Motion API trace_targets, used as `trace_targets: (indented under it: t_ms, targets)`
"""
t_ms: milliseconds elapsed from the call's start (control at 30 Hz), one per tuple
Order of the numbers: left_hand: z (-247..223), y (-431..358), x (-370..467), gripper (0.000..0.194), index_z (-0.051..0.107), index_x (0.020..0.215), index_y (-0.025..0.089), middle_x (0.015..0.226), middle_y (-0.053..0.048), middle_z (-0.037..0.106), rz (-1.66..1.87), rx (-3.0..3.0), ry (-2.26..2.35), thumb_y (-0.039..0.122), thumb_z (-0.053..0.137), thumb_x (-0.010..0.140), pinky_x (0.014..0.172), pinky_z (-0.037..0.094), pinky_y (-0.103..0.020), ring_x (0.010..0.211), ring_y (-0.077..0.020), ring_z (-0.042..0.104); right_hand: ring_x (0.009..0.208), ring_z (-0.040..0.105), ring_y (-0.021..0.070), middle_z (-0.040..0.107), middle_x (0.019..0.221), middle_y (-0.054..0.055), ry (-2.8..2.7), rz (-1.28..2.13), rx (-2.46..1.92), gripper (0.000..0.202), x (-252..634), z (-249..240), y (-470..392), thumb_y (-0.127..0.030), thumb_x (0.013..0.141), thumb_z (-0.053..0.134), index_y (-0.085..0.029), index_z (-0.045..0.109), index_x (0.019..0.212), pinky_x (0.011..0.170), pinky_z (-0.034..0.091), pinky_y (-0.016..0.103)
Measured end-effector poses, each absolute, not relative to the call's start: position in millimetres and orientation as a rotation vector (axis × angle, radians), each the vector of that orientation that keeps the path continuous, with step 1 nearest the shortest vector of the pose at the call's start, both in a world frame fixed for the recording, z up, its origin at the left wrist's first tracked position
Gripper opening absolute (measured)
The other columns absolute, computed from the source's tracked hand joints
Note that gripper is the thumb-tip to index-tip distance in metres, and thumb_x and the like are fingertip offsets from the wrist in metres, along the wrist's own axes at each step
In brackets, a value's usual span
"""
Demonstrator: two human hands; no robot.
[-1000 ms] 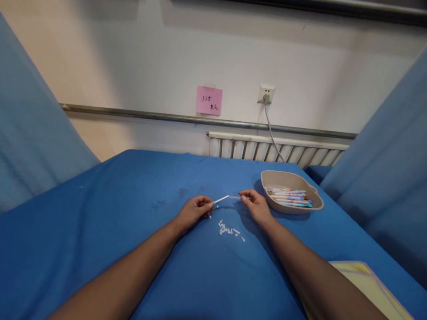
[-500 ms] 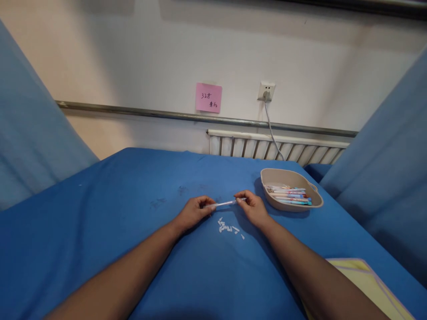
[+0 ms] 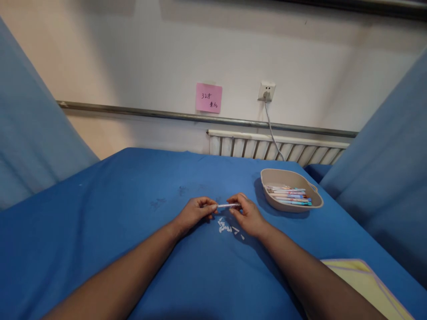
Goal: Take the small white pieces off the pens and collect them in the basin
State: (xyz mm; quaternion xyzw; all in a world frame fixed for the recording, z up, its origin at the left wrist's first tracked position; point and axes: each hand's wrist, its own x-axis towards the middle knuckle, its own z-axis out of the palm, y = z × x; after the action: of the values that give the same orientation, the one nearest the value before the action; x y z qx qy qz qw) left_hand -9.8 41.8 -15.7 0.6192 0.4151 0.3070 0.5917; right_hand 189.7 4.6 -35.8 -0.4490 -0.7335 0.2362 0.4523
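A slim whitish pen [image 3: 225, 206] is held level just above the blue cloth, between my two hands. My left hand [image 3: 197, 210] is closed round its left end, thumb and fingers pressed together. At the other end, the fingers of my right hand [image 3: 247, 214] pinch the pen, hiding its tip. Several small white pointed pieces [image 3: 224, 227] lie in a loose cluster on the cloth just below the pen, too small to name.
To the right stands a beige basket [image 3: 318, 203] with several pens [image 3: 288, 195] in it. A folded yellow cloth [image 3: 353, 278] lies at the front right. Blue curtains [image 3: 36, 124] hang at both sides; a radiator [image 3: 253, 144] and wall are behind the blue-covered surface [image 3: 100, 213].
My right hand has moved left and slightly down along the pen, closer to my left hand. Less of the pen shows between them, and it lies more level. My left hand has barely moved.
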Motion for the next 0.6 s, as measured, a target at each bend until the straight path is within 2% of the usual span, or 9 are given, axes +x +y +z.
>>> trace_targets:
  t_ms: [167, 400, 467, 533, 600]
  targets:
    - [-12.7, 39.9, -11.4, 0.032, 0.064, 0.084, 0.012, 0.072, -0.002, 0.063, 0.717, 1.464, 0.967, 0.038, 0.069, 0.066, 0.057, 0.042, -0.023, 0.056, -0.0096, 0.053, 0.082, 0.055, 0.0153, 0.059, 0.087, 0.003, -1.917, 0.492, -1.128, 0.018, 191.5, -35.0, 3.6, -0.012, 0.080, 0.050, -0.020, 0.056, 0.094, 0.075, 0.044, 0.029]
    - [-13.6, 39.4, -12.0, 0.030, 0.064, 0.083, 0.013, 0.077, -0.003, 0.064, 0.737, 1.604, 1.004, 0.035, 0.071, 0.063, 0.062, 0.043, -0.024, 0.067, -0.0138, 0.056, 0.078, 0.058, 0.0163, 0.064, 0.084, 0.004, -2.000, 0.437, -1.188, 0.014, 192.3, -34.5, 1.5, -0.023, 0.086, 0.049, -0.021, 0.060, 0.094, 0.070, 0.043, 0.027]
    - [-13.7, 40.0, -11.5, 0.036, 0.063, 0.091, 0.014, 0.081, -0.003, 0.065, 0.755, 1.610, 0.989, 0.035, 0.071, 0.063, 0.063, 0.044, -0.024, 0.070, -0.0142, 0.057, 0.079, 0.059, 0.0166, 0.066, 0.085, 0.004, -1.997, 0.419, -1.205, 0.015, 192.5, -35.2, 1.4, -0.026, 0.087, 0.049, -0.021, 0.061, 0.095, 0.071, 0.043, 0.028]
    - [-14.2, 41.3, -11.2, 0.043, 0.059, 0.100, 0.014, 0.076, -0.003, 0.064, 0.747, 1.586, 0.990, 0.041, 0.067, 0.068, 0.057, 0.043, -0.023, 0.064, -0.0133, 0.057, 0.079, 0.059, 0.0167, 0.066, 0.086, 0.004, -1.985, 0.397, -1.212, 0.017, 192.8, -36.2, 1.6, -0.028, 0.087, 0.048, -0.021, 0.061, 0.096, 0.072, 0.043, 0.028]
    - [-15.1, 43.0, -11.4, 0.042, 0.060, 0.093, 0.012, 0.061, -0.002, 0.060, 0.701, 1.562, 1.033, 0.050, 0.055, 0.076, 0.047, 0.038, -0.022, 0.051, -0.0111, 0.053, 0.079, 0.059, 0.0165, 0.066, 0.086, 0.004, -1.977, 0.375, -1.207, 0.017, 193.2, -37.1, 2.0, -0.028, 0.088, 0.047, -0.021, 0.061, 0.095, 0.071, 0.043, 0.027]
